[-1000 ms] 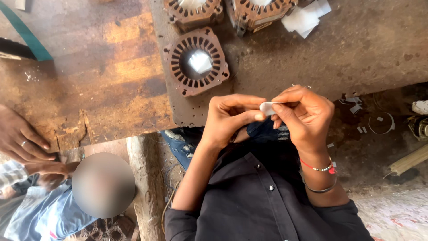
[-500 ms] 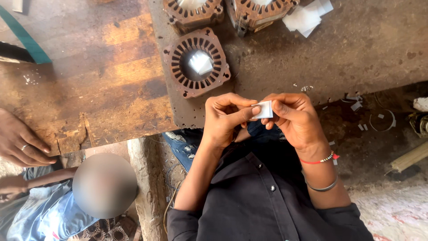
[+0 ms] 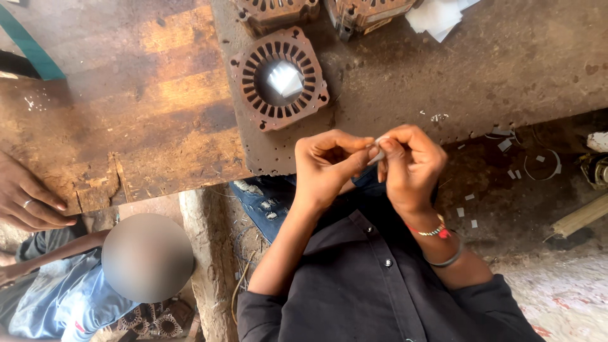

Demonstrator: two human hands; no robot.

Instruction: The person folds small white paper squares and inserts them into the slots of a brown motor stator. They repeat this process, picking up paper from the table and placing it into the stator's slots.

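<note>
My left hand [image 3: 326, 161] and my right hand [image 3: 408, 164] meet in front of my chest, at the near edge of a grey metal plate [image 3: 481, 69]. Between their fingertips they pinch a small white paper strip [image 3: 378, 154], mostly hidden by the fingers. Just beyond my left hand a rusty brown motor stator [image 3: 278, 79] lies flat on the plate, with white paper pieces in its bore. My right wrist carries a red beaded bracelet and a grey band.
Two more stators [image 3: 278, 12] sit at the plate's far edge, with a stack of white paper [image 3: 437, 16] to their right. A worn wooden bench [image 3: 120, 107] lies left. Another person's hand [image 3: 28, 196] rests on its corner; that person sits below. Paper scraps litter the ground at right.
My hands have closed in around the strip, which shows less than before. The other person's hand stays on the bench corner.
</note>
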